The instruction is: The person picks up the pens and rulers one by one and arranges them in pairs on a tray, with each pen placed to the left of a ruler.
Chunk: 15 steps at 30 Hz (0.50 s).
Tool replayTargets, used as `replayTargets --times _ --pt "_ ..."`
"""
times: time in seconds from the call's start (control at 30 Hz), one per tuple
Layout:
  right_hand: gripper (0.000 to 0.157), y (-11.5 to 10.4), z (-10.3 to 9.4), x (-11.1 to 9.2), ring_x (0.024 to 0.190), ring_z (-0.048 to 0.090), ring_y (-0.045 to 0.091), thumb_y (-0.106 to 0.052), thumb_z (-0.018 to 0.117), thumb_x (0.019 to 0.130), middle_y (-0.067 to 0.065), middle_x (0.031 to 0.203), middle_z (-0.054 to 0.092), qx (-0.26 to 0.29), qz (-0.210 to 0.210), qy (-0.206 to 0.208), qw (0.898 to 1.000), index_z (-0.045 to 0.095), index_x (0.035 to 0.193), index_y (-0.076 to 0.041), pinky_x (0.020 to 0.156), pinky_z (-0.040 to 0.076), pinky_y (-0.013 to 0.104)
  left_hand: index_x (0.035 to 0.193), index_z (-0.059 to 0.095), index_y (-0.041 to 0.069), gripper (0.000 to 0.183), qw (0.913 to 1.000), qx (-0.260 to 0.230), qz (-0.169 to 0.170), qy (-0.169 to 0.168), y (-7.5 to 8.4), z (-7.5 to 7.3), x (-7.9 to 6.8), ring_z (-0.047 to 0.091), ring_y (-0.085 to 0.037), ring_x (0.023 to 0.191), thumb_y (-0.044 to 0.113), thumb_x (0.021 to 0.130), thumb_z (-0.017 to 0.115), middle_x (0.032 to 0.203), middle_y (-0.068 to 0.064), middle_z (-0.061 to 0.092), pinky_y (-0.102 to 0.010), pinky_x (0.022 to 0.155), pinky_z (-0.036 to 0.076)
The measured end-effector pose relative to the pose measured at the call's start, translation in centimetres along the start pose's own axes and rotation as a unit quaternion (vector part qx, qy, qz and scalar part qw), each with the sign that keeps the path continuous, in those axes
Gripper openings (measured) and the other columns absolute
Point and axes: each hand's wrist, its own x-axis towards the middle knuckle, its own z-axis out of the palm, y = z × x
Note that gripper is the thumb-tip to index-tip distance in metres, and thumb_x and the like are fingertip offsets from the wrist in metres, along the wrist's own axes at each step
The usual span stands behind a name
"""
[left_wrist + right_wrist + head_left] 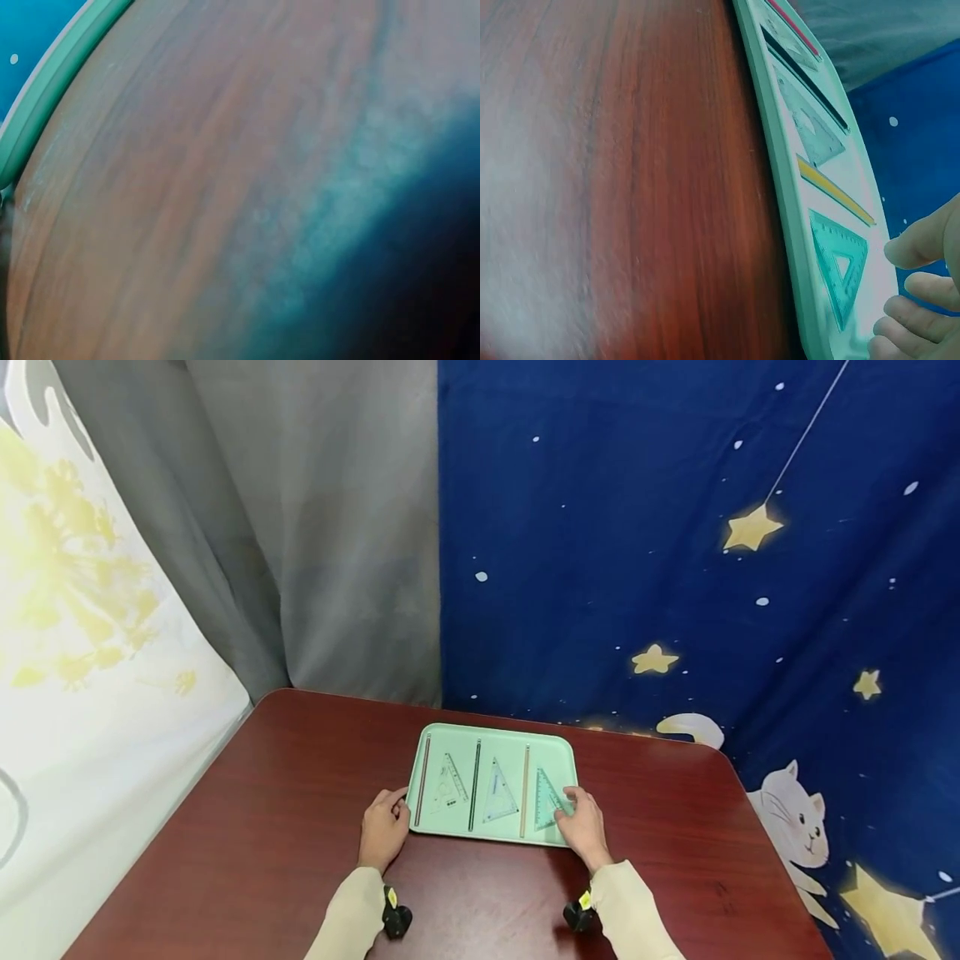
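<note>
A pale green tray (500, 736) lies on the table, bearing thin pencils and clear set squares. From left to right are a red pencil (423, 781), a clear set square (454, 777), a black pencil (475, 787), another clear set square (500, 793), a yellow pencil (836, 191) and a green set square (824, 247). My left hand (385, 831) is at the tray's left edge, index fingertip right at the rim. At the right end, my right hand (588, 828) overlaps the rim and green set square; its thumb and loosely bent fingers stand apart in the right wrist view.
The brown wooden table (300, 777) extends around the tray. Behind it hang a grey curtain (360, 527) and a blue star-patterned curtain (585, 527). A white cloth (97, 693) hangs on the left. The left wrist view is mostly blurred, with the tray's rim (56, 82) at its upper left.
</note>
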Motion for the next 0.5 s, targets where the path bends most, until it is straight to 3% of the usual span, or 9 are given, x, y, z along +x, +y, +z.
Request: replayTargets --times 0.3,0.5 --pt "0.041 0.6 -1.0 1.3 0.108 0.057 0.039 -0.008 0.059 0.087 0.025 0.117 0.059 0.032 0.038 0.006 0.999 0.054 0.126 0.006 0.091 0.046 0.049 0.117 0.068 0.005 0.03 0.9998 -0.007 -0.02 0.0 -1.1 -0.5 0.5 0.042 -0.008 0.056 0.009 0.091 0.052 0.084 -0.004 0.058 -0.024 0.058 0.035" --pt "0.052 1.3 -2.1 2.5 0.11 0.057 0.039 -0.012 0.058 0.089 0.026 0.121 0.057 0.038 0.068 -0.003 0.997 0.043 0.136 0.006 0.092 0.045 0.05 0.128 0.06 0.006 0.036 0.9951 -0.047 -0.084 -0.023 -1.4 -1.6 1.5 0.048 -0.011 0.066 0.014 0.095 0.048 0.093 -0.01 0.06 -0.026 0.065 0.039"
